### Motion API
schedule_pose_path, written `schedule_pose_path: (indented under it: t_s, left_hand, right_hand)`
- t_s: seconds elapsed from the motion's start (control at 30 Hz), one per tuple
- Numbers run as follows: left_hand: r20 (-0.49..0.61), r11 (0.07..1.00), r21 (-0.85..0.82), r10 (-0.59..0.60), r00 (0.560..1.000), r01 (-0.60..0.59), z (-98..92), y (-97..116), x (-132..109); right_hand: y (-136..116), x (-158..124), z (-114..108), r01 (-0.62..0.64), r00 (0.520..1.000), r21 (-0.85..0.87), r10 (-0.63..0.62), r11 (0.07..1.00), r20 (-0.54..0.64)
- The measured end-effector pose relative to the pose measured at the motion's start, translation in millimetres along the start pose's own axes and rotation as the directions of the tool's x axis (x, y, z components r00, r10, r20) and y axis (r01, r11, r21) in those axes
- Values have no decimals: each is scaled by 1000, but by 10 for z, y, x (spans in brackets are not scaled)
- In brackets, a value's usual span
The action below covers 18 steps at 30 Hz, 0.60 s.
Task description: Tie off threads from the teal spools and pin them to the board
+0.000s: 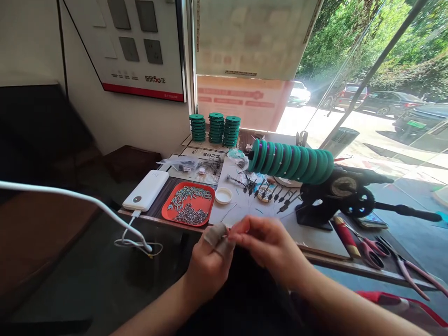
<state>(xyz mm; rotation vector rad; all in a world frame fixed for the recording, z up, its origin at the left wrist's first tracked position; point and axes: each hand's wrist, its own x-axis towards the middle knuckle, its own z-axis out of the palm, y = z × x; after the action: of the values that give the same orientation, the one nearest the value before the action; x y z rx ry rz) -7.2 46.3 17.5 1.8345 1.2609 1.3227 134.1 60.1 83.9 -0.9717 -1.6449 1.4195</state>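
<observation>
My left hand (212, 261), with pale covers on its thumb and a finger, is closed just in front of the table edge. My right hand (264, 242) pinches against the left fingertips, and the two hands touch. Whatever sits between the fingers is too small or hidden to name. Just beyond the left hand lies a red-orange tray (168, 212) with small metal parts (191, 215) and several greenish pin-like pieces (192, 192). Beside the tray is a round white lid (223, 196). Dark slender fittings (261, 189) are spread on the white sheet further back.
A hand-cranked winder (345, 189) bearing a row of green spools (294, 161) stands at the right. Scissors (373, 252) and pliers (402, 263) lie at the right edge. A white power bank (146, 190) with a cable (87, 198) is at left. Green spools are stacked (216, 128) behind.
</observation>
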Motion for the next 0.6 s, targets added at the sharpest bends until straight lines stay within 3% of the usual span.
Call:
schedule_pose_path:
  t_s: [0.07,0.13,0.2,0.27,0.3,0.33,0.37,0.4,0.43,0.47,0.53,0.6]
  left_hand:
    - [-19,1000,12,21,1000,-21,8,-83,-49]
    - [29,999,20,46,998,-47,-12,-77,-41]
    - [82,999,-5,35,996,-34,-48,16,19]
    - [130,977,-141,-143,981,162,-75,137,102]
    - [191,906,-258,-294,937,337,-81,187,142]
    - [285,771,-377,-431,856,514,-80,223,176]
    - [396,593,-466,-524,754,657,-74,242,202]
    - [499,411,-523,-562,660,746,-64,247,219]
    - [573,264,-554,-567,592,789,-54,242,229]
    - [615,165,-571,-563,552,804,-44,233,232]
    - [636,73,-597,-564,527,799,-35,217,229]
    - [641,33,-596,-581,501,802,-41,217,227]
  right_hand:
    - [-81,246,-5,-160,986,203,166,966,-15]
    - [-115,396,-3,-224,974,199,226,954,14]
    - [-111,391,-18,-162,987,9,162,987,13]
    - [-69,242,-63,51,996,-302,-69,952,-50]
    - [-34,137,-92,200,966,-476,-254,856,-51]
    - [9,28,-119,337,898,-637,-439,693,-3]
    - [59,-72,-140,458,804,-748,-583,480,118]
    - [112,-154,-152,538,717,-798,-645,271,264]
    - [162,-213,-156,585,653,-805,-649,103,391]
    - [206,-250,-152,607,618,-795,-625,-5,476]
    - [261,-275,-140,615,598,-785,-603,-76,528]
    - [280,-276,-142,624,577,-779,-637,-59,511]
